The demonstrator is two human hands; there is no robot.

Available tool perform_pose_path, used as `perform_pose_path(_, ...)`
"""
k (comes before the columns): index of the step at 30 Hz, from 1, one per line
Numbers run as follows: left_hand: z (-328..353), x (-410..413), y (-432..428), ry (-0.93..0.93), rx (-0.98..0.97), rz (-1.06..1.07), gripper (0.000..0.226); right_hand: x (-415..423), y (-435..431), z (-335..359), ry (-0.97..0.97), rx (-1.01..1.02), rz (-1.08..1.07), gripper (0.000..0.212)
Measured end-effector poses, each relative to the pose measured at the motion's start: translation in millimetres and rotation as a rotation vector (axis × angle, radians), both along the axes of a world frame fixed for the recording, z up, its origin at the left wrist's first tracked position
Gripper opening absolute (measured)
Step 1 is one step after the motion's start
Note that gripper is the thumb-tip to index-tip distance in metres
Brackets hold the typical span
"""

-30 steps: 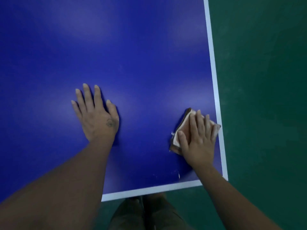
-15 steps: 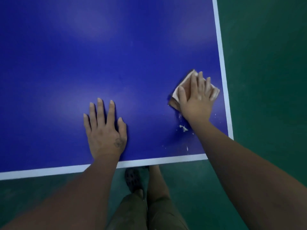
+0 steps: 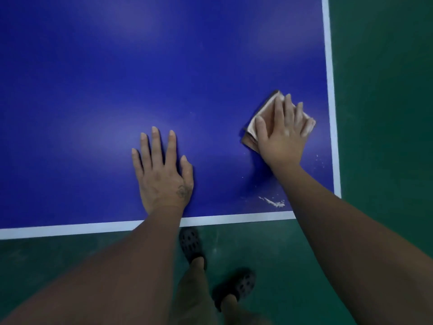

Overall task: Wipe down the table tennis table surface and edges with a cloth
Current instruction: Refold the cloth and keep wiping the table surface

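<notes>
Near the near-right corner of the blue table tennis table, a folded tan cloth is pressed flat onto the surface by the right hand, its fingers laid straight across it. Further left of that corner, by the near white line, the left hand is rested palm-down with fingers straight and spread. Closer to the corner than the cloth, white smears are seen, and dark perforated clogs are planted on the green floor.
</notes>
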State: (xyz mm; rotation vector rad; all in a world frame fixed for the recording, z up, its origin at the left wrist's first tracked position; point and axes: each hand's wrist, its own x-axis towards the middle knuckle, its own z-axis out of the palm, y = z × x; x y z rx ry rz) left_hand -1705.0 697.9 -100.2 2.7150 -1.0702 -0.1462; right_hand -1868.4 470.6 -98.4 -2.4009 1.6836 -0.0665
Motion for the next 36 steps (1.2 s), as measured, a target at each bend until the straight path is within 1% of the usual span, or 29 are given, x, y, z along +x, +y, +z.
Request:
perform_pose_path(3, 0.1, 1.6, 0.6, -0.001, 0.012, 0.0, 0.066, 24.4, 35.1, -3.0, -0.014, -0.034, 0.128, 0.074)
perform_pose_path(5, 0.1, 2.5, 1.5, 0.001, 0.025, -0.003, 0.066, 11.7, 78.2, -7.5, -0.024, -0.08, 0.255, 0.073)
perform_pose_path(8, -0.8, 3.6, 2.3, 0.002, 0.026, -0.002, 0.066, -47.6, 125.2, -13.4, -0.008, -0.072, 0.432, 0.076)
perform_pose_path(10, -0.8, 2.9, 2.6, 0.01, 0.038, 0.0, 0.066, -99.9, 125.1, -13.1, 0.045, -0.044, 0.47, 0.077)
perform_pose_path(13, 0.2, 1.3, 2.2, 0.016, 0.04, -0.001, 0.067, -156.2, 94.5, -7.6, 0.125, -0.031, 0.376, 0.076)
perform_pose_path(15, 0.6, 1.8, 1.9, 0.017, 0.038, -0.004, 0.066, -164.8, 75.3, -6.0, 0.118, -0.015, 0.221, 0.074)
perform_pose_path(18, 2.1, 1.3, 1.9, 0.02, 0.043, 0.001, 0.067, -129.8, 63.9, -5.5, 0.088, -0.016, -0.148, 0.072)
perform_pose_path(19, 2.7, 0.9, 1.8, 0.022, 0.043, 0.002, 0.066, -110.3, 64.5, -5.4, 0.082, -0.02, -0.233, 0.071)
perform_pose_path(20, 3.1, 0.6, 1.7, 0.023, 0.039, 0.0, 0.066, -89.4, 67.2, -4.7, 0.081, -0.025, -0.267, 0.071)
perform_pose_path(21, 3.4, 0.4, 2.0, 0.021, 0.035, -0.002, 0.066, -68.9, 72.7, -4.5, 0.08, -0.027, -0.244, 0.071)
perform_pose_path(22, 3.3, 0.3, 2.5, 0.02, 0.031, -0.002, 0.066, -49.9, 81.9, -4.3, 0.078, -0.026, -0.176, 0.071)
perform_pose_path(24, 2.3, 0.4, 3.3, 0.023, 0.023, -0.001, 0.065, -21.5, 108.2, -5.4, 0.063, -0.029, 0.006, 0.072)
perform_pose_path(26, 1.4, 0.4, 3.9, 0.018, 0.021, 0.0, 0.065, -16.6, 136.2, -8.6, 0.031, -0.037, 0.173, 0.072)
perform_pose_path(29, -2.0, 1.8, 3.3, 0.005, 0.017, 0.001, 0.065, -61.3, 142.5, -13.3, -0.001, -0.057, 0.435, 0.072)
perform_pose_path(30, -2.4, 1.7, 3.3, 0.0, 0.023, 0.001, 0.065, -85.3, 133.4, -13.7, 0.01, -0.057, 0.496, 0.072)
perform_pose_path(31, -2.2, 0.9, 3.2, -0.006, 0.032, 0.001, 0.065, -111.4, 121.2, -13.3, 0.032, -0.048, 0.509, 0.072)
perform_pose_path(32, -1.6, 0.0, 2.6, -0.01, 0.042, -0.002, 0.065, -138.2, 107.3, -12.2, 0.06, -0.039, 0.469, 0.072)
perform_pose_path(33, -1.1, -0.5, 2.0, -0.015, 0.051, -0.004, 0.065, -163.2, 92.7, -11.0, 0.088, -0.026, 0.382, 0.072)
perform_pose_path(36, -0.8, 0.0, 0.1, -0.026, 0.071, 0.003, 0.067, -203.6, 62.2, -9.1, 0.115, 0.04, -0.041, 0.075)
